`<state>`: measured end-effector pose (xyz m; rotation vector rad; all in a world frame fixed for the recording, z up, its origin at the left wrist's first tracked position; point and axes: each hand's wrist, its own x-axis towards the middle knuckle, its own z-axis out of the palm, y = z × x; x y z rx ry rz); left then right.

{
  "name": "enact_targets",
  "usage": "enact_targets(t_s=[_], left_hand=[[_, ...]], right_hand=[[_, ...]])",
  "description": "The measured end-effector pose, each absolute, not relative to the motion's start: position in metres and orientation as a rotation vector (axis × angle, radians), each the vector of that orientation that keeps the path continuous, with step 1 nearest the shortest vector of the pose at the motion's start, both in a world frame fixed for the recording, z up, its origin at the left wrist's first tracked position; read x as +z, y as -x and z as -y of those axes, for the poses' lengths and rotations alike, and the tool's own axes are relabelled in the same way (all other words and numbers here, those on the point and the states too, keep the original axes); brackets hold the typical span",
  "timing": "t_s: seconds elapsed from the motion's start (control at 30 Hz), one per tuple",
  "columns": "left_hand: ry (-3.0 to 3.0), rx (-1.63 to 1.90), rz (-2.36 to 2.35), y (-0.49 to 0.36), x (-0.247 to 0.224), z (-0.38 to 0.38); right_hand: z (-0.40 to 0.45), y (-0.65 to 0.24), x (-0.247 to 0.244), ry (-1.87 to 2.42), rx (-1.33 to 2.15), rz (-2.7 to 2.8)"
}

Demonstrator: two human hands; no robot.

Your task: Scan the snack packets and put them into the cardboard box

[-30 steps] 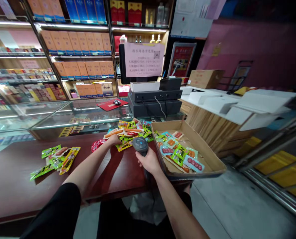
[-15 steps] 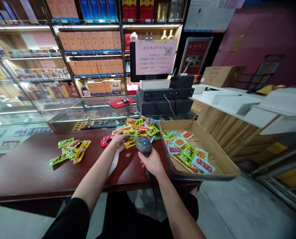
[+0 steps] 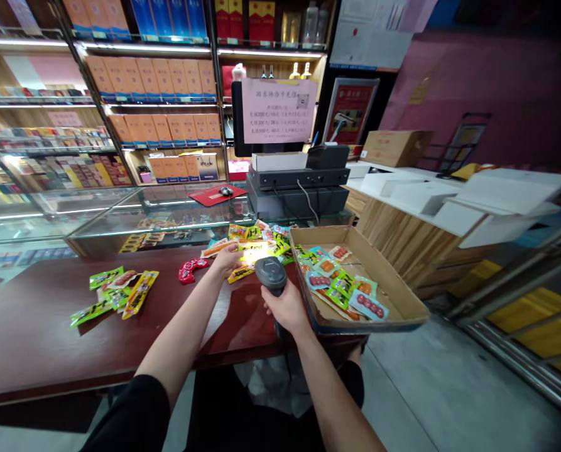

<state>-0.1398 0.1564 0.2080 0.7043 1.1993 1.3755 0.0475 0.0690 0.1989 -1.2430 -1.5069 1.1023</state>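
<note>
My right hand is wrapped around the handle of a dark barcode scanner, its head aimed forward over the table. Bright light from it falls on a green snack packet, which my left hand pinches by its left end. Around that packet lies a pile of mixed snack packets, partly hidden by the scanner. A red curved packet rests left of my left hand. Farther left, a small group of green and yellow packets lies on the dark red table.
A shallow cardboard box holding several snack packets stands right of the scanner. Behind the pile are a glass counter, a monitor with a pink sign and a dark cash drawer. Stocked shelves line the back.
The scanner's light now shines brightly on the packet in my left hand. My view has turned slightly right, so the surroundings sit farther left. Both hands keep their hold.
</note>
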Motion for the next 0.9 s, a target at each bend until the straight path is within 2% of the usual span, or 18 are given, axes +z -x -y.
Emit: enact_targets(t_s=[0.33,0.57,0.7,0.9], left_hand=[[-0.767,1.418,-1.165,0.173,0.21,-0.149],[-0.716,1.545,-1.281,0.244,0.212,-0.135],[-0.714,1.586,-1.388,0.284,0.209,-0.119],[-0.67,1.712,-1.612,0.356,0.201,-0.072]], right_hand=[[-0.085,-0.028,0.206,1.161,1.201,1.546],[-0.129,0.015,0.241,0.98,1.341,1.645],[-0.149,0.036,0.238,0.931,1.416,1.699],[-0.154,0.094,0.232,0.736,1.723,1.954]])
